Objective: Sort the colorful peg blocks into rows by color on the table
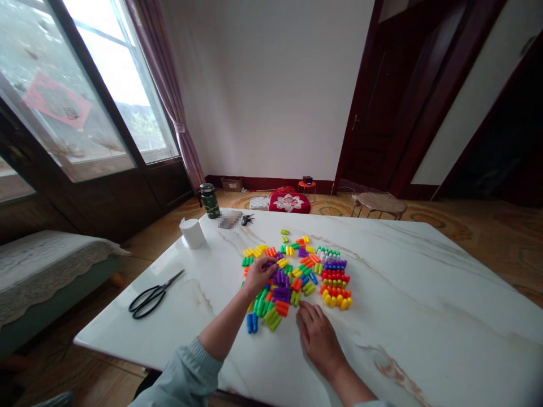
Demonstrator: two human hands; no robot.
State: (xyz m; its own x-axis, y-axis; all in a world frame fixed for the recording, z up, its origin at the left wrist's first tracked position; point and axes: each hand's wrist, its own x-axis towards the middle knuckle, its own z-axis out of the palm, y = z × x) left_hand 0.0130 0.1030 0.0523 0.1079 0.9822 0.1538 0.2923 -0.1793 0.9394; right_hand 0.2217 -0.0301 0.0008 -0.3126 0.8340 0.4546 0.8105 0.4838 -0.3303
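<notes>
A heap of small colourful plastic building pieces [292, 274] lies on the white marble table [424, 316]. Sorted rows of white, purple, red, green and yellow pieces [335, 280] sit at the heap's right side. My left hand [259, 272] reaches into the heap's left part, fingers curled on a purple piece [271, 263]. My right hand [319, 336] rests flat on the table just below the heap, fingers stretched toward the pieces, holding nothing.
Black scissors [155, 295] lie near the table's left edge. A white cup [192, 232], a dark green jar [209, 200] and keys [246, 219] stand at the far left corner. A bed [46, 271] is at left; a small stool [379, 204] stands beyond the table.
</notes>
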